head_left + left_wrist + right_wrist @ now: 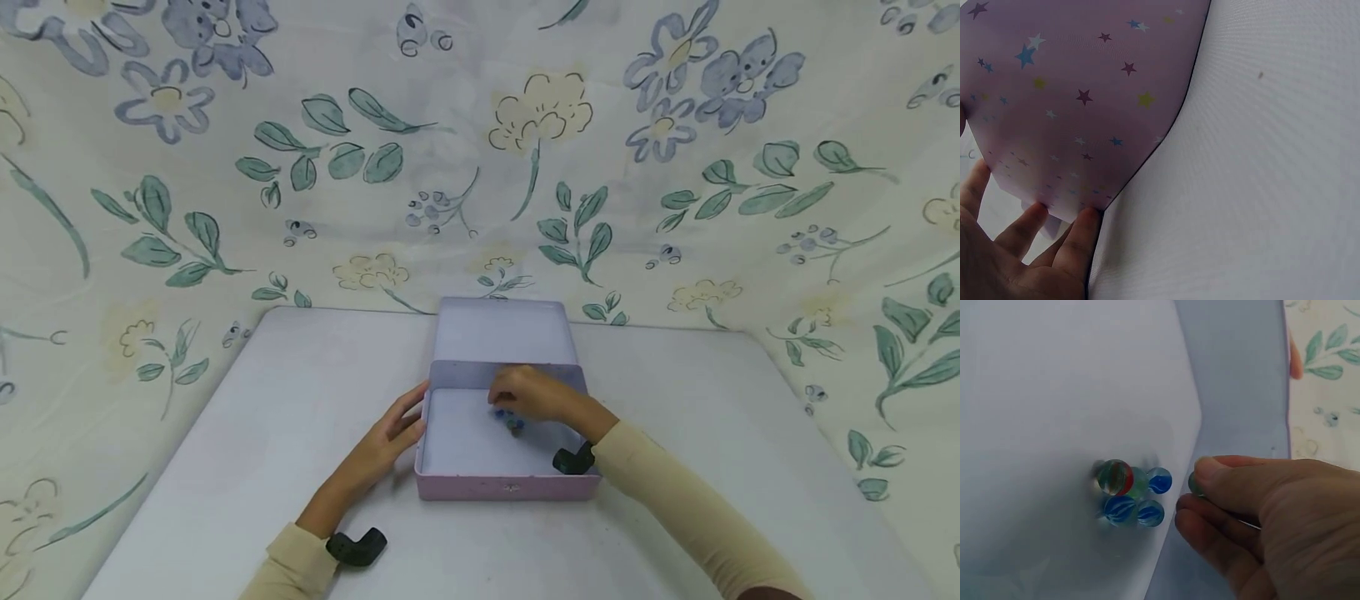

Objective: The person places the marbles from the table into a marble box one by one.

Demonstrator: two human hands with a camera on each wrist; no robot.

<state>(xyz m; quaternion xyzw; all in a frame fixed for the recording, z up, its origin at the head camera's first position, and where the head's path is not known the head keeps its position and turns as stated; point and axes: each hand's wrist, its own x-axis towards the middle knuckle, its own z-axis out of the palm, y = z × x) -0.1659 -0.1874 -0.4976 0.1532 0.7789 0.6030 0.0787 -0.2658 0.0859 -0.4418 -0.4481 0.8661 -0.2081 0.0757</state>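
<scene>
An open lilac metal box [510, 488] stands on the table, its lid [501, 329] tipped back. My left hand [384, 446] rests against the box's left side, fingers spread and fingertips on the wall; the left wrist view shows that star-printed wall [1085, 97] close up. Reaching inside, my right hand [528, 393] pinches a green marble [1194, 484] between thumb and fingers. Beside it on the box floor, several glass marbles lie bunched together, among them a red-and-green one [1114, 477] and a blue one [1159, 480].
The box stands mid-table on the white tabletop [315, 392]. A flowered cloth [465, 167] hangs behind the table and at both sides. Black wrist mounts [357, 547] sit at both cuffs, the right one overlapping the box's front right corner in the head view.
</scene>
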